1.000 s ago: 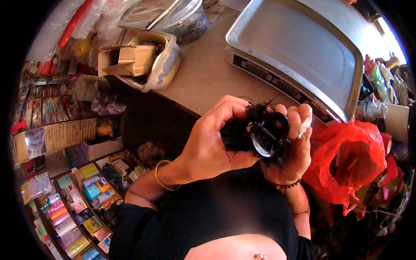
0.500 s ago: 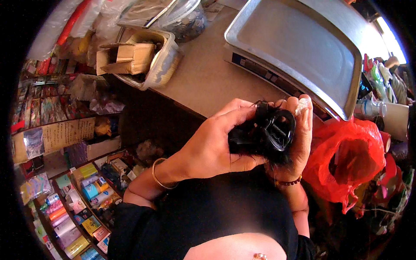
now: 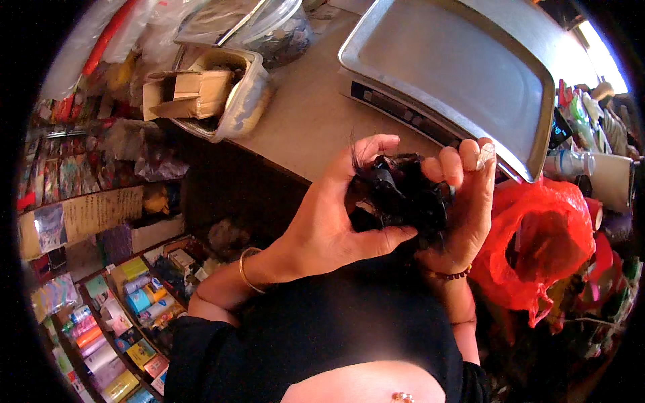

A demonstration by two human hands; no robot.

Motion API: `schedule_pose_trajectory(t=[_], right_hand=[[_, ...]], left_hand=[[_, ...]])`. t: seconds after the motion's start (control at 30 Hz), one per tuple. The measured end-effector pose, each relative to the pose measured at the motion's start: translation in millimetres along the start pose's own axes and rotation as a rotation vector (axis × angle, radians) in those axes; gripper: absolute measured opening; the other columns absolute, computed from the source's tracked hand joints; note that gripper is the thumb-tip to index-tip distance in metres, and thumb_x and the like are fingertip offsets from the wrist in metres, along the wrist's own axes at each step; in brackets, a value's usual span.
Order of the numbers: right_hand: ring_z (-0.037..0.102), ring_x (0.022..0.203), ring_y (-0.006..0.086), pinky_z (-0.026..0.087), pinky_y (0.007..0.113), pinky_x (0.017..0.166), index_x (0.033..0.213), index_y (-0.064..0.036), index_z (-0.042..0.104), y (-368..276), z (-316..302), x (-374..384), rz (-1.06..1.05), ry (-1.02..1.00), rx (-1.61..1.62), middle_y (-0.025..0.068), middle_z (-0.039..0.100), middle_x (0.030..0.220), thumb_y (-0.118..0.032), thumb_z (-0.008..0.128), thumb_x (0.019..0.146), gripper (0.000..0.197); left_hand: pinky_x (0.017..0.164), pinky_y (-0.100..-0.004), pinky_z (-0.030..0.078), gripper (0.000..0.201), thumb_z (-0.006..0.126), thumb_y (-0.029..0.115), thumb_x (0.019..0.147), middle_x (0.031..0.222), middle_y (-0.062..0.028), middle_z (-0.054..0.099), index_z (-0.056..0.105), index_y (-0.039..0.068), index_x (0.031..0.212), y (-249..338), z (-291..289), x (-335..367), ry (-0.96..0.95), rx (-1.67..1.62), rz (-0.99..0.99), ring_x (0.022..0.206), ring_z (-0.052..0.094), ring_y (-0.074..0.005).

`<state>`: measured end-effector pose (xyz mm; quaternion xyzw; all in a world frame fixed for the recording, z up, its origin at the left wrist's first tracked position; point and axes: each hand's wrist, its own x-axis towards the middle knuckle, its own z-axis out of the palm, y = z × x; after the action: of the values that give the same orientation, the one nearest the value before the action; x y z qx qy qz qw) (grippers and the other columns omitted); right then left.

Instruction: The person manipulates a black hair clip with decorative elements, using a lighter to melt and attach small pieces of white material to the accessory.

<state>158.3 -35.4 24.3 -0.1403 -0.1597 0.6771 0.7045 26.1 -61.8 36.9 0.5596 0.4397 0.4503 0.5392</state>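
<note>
A black hair claw clip (image 3: 398, 195) with loose dark strands of hair about it is held between my two hands, in front of my chest. My left hand (image 3: 327, 213) grips it from the left, thumb below and fingers above. From the right, my right hand (image 3: 469, 201) is curled round its other side, with the fingertips bent over the top. A pale patch covers one fingertip of this hand. The clip's jaws and spring are hard to make out among the dark strands.
Beyond my hands a weighing scale with a metal tray (image 3: 457, 74) stands on a table (image 3: 302, 107). A plastic tub (image 3: 252, 101) holding a cardboard box (image 3: 195, 94) is at the far left. A red plastic bag (image 3: 494, 248) hangs at right; shelves of packaged goods (image 3: 101, 349) fill the lower left.
The clip has turned in my hands, so its spring and loop no longer show plainly. My left fingers have lifted and spread around it, and my right hand has shifted slightly right.
</note>
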Motion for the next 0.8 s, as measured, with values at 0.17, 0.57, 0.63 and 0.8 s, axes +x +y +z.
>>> schedule_pose_trajectory(t=[0.17, 0.57, 0.63, 0.8], right_hand=[[0.045, 0.074, 0.0153, 0.041, 0.031, 0.072, 0.100, -0.0096, 0.038, -0.1, 1.0, -2.3, 0.058, 0.057, -0.024, 0.0018, 0.040, 0.079, -0.021, 0.039, 0.092, 0.015], [0.045, 0.067, 0.0149, 0.041, 0.026, 0.059, 0.103, -0.0077, 0.037, -0.8, 3.3, -8.3, 0.024, 0.019, 0.038, 0.0042, 0.039, 0.077, -0.020, 0.038, 0.092, 0.016], [0.045, 0.066, 0.0148, 0.041, 0.025, 0.056, 0.103, -0.0074, 0.037, -1.4, 4.6, -7.0, 0.007, 0.030, 0.033, 0.0046, 0.039, 0.077, -0.019, 0.037, 0.093, 0.016], [0.045, 0.058, 0.0149, 0.040, 0.021, 0.045, 0.103, -0.0074, 0.036, -6.0, 3.2, -4.0, -0.001, 0.072, -0.015, 0.0061, 0.041, 0.076, -0.017, 0.037, 0.093, 0.014]], left_hand=[[0.091, -0.0268, 0.035, 0.073, 0.069, 0.007, 0.066, 0.110, -0.0082, 0.046, 0.030, 0.002, 0.128, 1.3, -2.5, 3.9, -0.073, -0.006, -0.106, 0.103, 0.045, -0.0124], [0.088, -0.0249, 0.037, 0.070, 0.067, 0.004, 0.067, 0.112, -0.0085, 0.049, 0.032, 0.003, 0.128, 7.1, -2.2, -3.8, -0.080, 0.138, -0.085, 0.100, 0.047, -0.0130], [0.089, -0.0251, 0.037, 0.071, 0.069, 0.005, 0.067, 0.112, -0.0092, 0.049, 0.032, 0.002, 0.128, 6.8, -2.7, -4.1, -0.082, 0.147, -0.090, 0.101, 0.047, -0.0133], [0.094, -0.0294, 0.032, 0.081, 0.076, 0.016, 0.065, 0.120, -0.0118, 0.043, 0.029, 0.002, 0.129, 1.5, -3.0, -3.6, -0.217, -0.403, -0.145, 0.112, 0.040, -0.0155]])
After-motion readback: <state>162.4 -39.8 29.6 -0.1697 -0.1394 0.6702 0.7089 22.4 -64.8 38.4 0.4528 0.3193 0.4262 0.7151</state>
